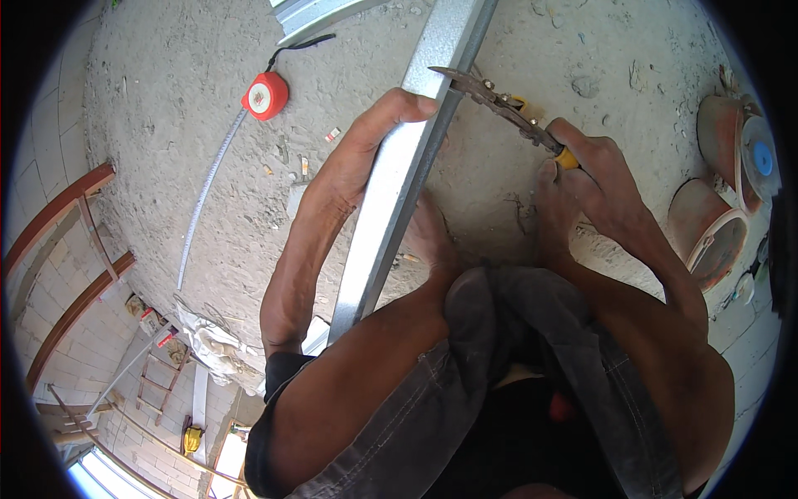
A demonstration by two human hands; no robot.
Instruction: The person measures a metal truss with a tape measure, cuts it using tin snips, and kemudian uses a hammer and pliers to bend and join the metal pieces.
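A long shiny metal channel [391, 208] runs from the top centre down to my knees across a rough concrete floor [183, 100]. My left hand [370, 137] grips the channel's left edge near its upper part, fingers wrapped over it. My right hand [582, 166] is closed on the yellow-handled tin snips [499, 104], whose blades reach the channel's right edge. My bare foot [428, 233] rests by the channel, just below the snips.
A red tape measure [265, 95] lies at the upper left with its blade [204, 191] pulled out down the floor. Another metal section [312, 15] sits at the top. Clay-coloured buckets [719, 224] stand at the right. The floor edge drops to a room with a ladder [158, 378] below.
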